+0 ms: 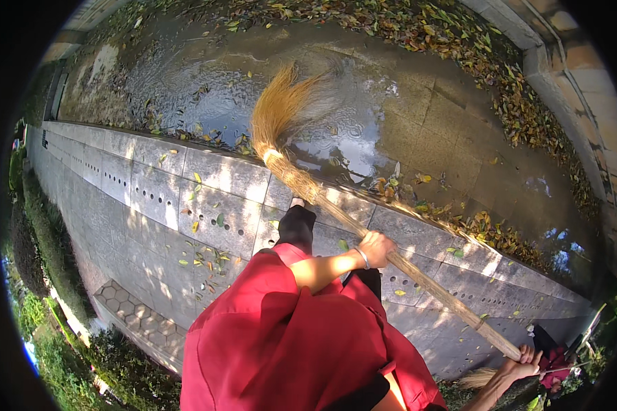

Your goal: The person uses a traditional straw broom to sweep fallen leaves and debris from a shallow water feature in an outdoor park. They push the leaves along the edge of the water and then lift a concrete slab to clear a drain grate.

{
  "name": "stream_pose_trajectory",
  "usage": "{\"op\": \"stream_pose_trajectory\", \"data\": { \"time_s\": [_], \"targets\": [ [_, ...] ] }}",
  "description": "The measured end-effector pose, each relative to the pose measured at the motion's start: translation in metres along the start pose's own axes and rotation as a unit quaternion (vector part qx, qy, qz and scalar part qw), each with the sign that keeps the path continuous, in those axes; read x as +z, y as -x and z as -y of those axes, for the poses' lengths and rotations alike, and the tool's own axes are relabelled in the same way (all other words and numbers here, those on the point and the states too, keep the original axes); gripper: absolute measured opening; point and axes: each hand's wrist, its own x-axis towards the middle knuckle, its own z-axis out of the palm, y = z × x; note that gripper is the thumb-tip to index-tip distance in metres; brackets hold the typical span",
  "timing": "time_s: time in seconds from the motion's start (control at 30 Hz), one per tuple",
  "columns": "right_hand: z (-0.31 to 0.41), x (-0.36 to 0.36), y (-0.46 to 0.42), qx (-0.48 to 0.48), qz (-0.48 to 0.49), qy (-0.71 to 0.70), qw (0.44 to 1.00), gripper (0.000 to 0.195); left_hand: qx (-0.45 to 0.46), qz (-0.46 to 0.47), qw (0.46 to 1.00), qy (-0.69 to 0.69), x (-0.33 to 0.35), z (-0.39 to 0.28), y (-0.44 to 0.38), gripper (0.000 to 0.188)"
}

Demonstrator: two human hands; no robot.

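A long broom (288, 110) with tawny bristles and a wooden handle runs diagonally across the view. My left hand (376, 249), with a band at its wrist, is closed around the middle of the handle. Near the handle's far end, at lower right, my right hand (524, 362) grips it. The bristles hang over the shallow water (226, 97) of a paved basin, past its stone edge; their tips are blurred. Wet fallen leaves (432, 31) lie thickly along the basin's far side, and more leaves (483, 226) gather against the near edge.
The stone walkway (149, 216) has a row of small drain holes and scattered leaves. A wall (540, 67) bounds the basin at upper right. At lower right is another person (552, 359) in red, with a second broom (477, 378) nearby. Hedges (46, 231) stand at left.
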Motion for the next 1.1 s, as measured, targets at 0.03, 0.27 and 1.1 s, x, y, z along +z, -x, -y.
{"op": "stream_pose_trajectory", "data": {
  "time_s": [0.03, 0.27, 1.1],
  "targets": [
    [-0.045, 0.022, 0.018, 0.032, 0.013, 0.001, 0.999, 0.043, -0.009, -0.043, 0.999, -0.013, -0.027, 0.045, 0.010, 0.012],
    [-0.304, 0.140, 0.229, 0.261, 0.138, -0.030, 0.955, 0.040, -0.242, 0.103, 0.923, -0.281, -0.248, 0.318, 0.095, 0.029],
    [0.178, -0.219, 0.178, -0.176, 0.149, -0.144, 0.962, 0.045, 0.407, 0.064, 0.911, -0.001, -0.111, -0.163, -0.038, 0.016]
  ]
}}
